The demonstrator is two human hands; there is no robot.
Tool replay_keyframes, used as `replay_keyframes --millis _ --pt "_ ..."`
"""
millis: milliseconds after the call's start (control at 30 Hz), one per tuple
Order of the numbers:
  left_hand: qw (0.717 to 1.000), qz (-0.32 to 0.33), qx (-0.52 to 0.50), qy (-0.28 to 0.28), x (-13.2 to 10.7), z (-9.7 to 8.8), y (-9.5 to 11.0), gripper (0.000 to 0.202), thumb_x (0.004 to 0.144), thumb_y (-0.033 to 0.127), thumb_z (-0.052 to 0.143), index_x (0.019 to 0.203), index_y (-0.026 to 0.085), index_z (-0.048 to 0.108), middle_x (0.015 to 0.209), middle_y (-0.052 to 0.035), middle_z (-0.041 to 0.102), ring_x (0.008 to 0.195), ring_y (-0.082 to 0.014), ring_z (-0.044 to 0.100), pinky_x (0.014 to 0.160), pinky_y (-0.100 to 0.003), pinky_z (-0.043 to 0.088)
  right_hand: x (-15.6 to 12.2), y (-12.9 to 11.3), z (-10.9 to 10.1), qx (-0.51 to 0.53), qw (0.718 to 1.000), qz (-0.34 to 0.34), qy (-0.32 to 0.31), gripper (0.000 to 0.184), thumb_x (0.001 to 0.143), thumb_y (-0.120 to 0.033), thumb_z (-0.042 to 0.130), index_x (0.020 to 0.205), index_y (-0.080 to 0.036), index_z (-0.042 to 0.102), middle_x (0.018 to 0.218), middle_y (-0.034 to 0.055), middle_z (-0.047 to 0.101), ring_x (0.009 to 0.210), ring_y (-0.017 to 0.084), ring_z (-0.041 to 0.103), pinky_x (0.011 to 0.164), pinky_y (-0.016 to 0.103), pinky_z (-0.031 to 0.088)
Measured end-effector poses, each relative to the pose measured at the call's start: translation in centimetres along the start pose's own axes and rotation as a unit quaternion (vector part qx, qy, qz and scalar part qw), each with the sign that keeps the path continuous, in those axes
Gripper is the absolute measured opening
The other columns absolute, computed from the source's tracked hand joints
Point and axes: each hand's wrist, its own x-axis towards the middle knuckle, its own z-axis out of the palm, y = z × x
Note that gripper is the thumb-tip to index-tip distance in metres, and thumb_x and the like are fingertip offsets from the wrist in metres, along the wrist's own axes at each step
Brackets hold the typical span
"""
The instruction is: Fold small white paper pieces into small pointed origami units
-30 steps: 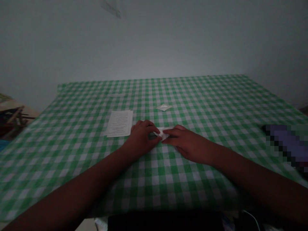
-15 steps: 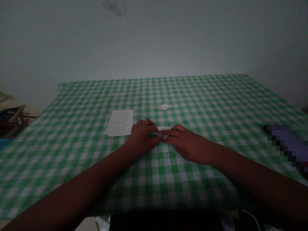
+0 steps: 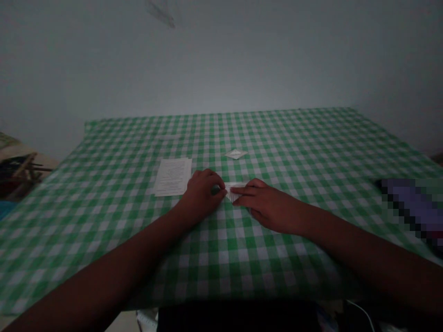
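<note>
A small folded piece of printed paper [image 3: 230, 195] lies on the checked cloth, its lower part narrowing to a point. My left hand [image 3: 204, 189] pinches its left corner between thumb and fingertips. From the other side, my right hand [image 3: 265, 203] rests on it with two fingers stretched out and apart, pressing it against the cloth. The right end of the paper is hidden under that hand. Just left of my left hand is a stack of printed sheets [image 3: 172, 177]. Farther back sits a flat, diamond-shaped folded paper [image 3: 236, 154].
A green-and-white checked tablecloth [image 3: 294, 147] covers the table, which meets a plain wall [image 3: 221, 60]. At the right edge lies a dark, pixelated flat object [image 3: 411, 207]. A thin pale strip [image 3: 169, 137] lies toward the back left.
My left fingertips have shifted slightly left, away from my right fingers, so more of the folded paper shows between the hands. My right hand has barely moved.
</note>
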Motion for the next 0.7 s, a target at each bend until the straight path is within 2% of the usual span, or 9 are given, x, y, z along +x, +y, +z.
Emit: replay_keyframes --millis 267,467,567,700 --pt "0.998 -0.013 0.066 0.022 0.4 -0.2 -0.9 0.003 0.083 0.017 0.056 0.084 0.019 0.058 0.093 -0.0052 0.061 0.093 -0.0232 0.054 0.090 -0.043 0.043 0.1 0.1 0.0 -0.007 1.000 -0.004 -0.004 0.038 0.087 -0.003 0.048 0.118 -0.015 0.066 0.143 0.0113 0.055 0.117 0.025 0.052 0.101 0.045 0.044" --pt "0.997 0.013 0.073 0.035 -0.1 -0.7 0.0 0.010 0.083 0.011 0.051 0.087 0.019 0.055 0.097 -0.0076 0.060 0.095 -0.0238 0.053 0.087 -0.041 0.045 0.0 0.1 -0.1 0.013 1.000 0.003 -0.006 0.039 0.086 -0.001 0.048 0.118 -0.015 0.066 0.144 0.0113 0.054 0.117 0.024 0.051 0.101 0.044 0.044" --pt "0.997 0.041 0.067 0.016 -0.7 -0.8 1.0 0.010 0.083 0.013 0.053 0.091 0.019 0.055 0.096 -0.0068 0.060 0.094 -0.0233 0.055 0.084 -0.040 0.045 -0.1 0.2 -0.1 0.021 1.000 0.005 -0.010 0.040 0.086 -0.001 0.047 0.119 -0.015 0.066 0.145 0.0111 0.054 0.118 0.024 0.050 0.101 0.042 0.044" --pt "0.995 0.069 0.063 -0.036 -1.3 -0.4 2.0 0.004 0.085 0.017 0.055 0.088 0.020 0.056 0.091 -0.0047 0.061 0.091 -0.0221 0.056 0.083 -0.038 0.044 -0.1 0.2 -0.1 0.032 0.999 0.000 -0.007 0.042 0.086 -0.002 0.047 0.120 -0.017 0.065 0.144 0.0095 0.055 0.116 0.022 0.051 0.103 0.043 0.043"
